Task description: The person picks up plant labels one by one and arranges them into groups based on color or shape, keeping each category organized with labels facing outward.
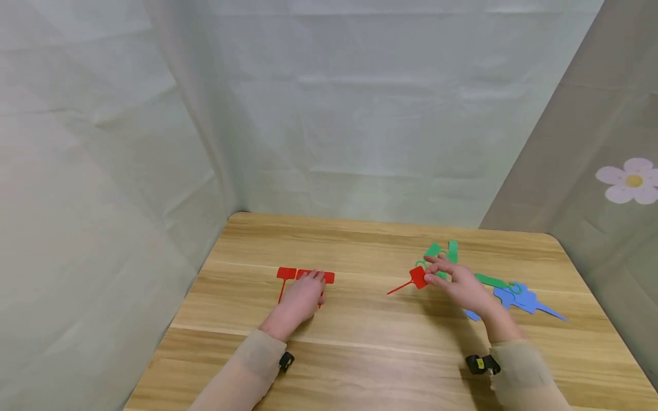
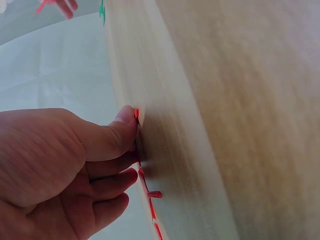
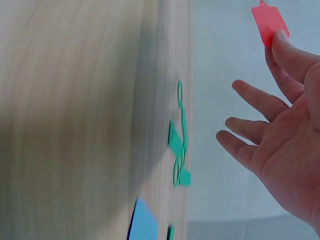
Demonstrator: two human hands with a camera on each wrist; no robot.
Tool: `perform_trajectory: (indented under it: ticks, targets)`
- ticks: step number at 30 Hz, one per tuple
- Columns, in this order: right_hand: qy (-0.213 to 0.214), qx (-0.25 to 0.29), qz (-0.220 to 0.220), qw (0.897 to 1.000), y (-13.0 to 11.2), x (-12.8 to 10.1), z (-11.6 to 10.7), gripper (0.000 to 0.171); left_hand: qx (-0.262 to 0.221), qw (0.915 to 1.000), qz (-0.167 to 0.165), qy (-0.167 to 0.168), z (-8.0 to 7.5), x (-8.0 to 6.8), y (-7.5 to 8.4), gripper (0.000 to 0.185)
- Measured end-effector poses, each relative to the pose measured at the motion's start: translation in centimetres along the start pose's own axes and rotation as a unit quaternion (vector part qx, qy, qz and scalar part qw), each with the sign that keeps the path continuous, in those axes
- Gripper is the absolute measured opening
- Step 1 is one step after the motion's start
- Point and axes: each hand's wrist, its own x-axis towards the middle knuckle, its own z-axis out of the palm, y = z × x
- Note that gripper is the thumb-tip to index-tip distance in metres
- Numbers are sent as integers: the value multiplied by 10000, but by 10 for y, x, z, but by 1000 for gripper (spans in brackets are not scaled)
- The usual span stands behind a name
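My right hand (image 1: 465,290) pinches a red plant label (image 1: 418,278) by its square plate, between thumb and forefinger, above the table. Its thin pointed stem slants down to the left. In the right wrist view the other fingers (image 3: 262,100) are spread. My left hand (image 1: 302,294) rests its fingertips on flat red labels (image 1: 329,277) at the table's left, partly hiding them. The left wrist view shows its thumb (image 2: 117,131) against a red edge. Beside it lies another red label (image 1: 287,273), its plate in line with the covered ones.
Green tags with looped ends (image 1: 452,251) lie behind my right hand. A green hooked tag (image 1: 490,280) and blue pointed labels (image 1: 524,298) overlap to its right. Pale cloth (image 1: 360,114) hangs around the wooden table (image 1: 370,337).
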Motion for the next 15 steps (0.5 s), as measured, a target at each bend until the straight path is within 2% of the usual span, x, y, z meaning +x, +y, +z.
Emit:
perform_trajectory:
  ticks: [10, 15]
  targets:
    - [-612, 443, -260, 9968, -23, 30, 35, 15, -22, 10000, 12, 62, -2, -3, 3, 48]
    - [-703, 336, -393, 9962, -32, 45, 49, 11, 24, 9999, -4, 105, -1, -3, 3, 47]
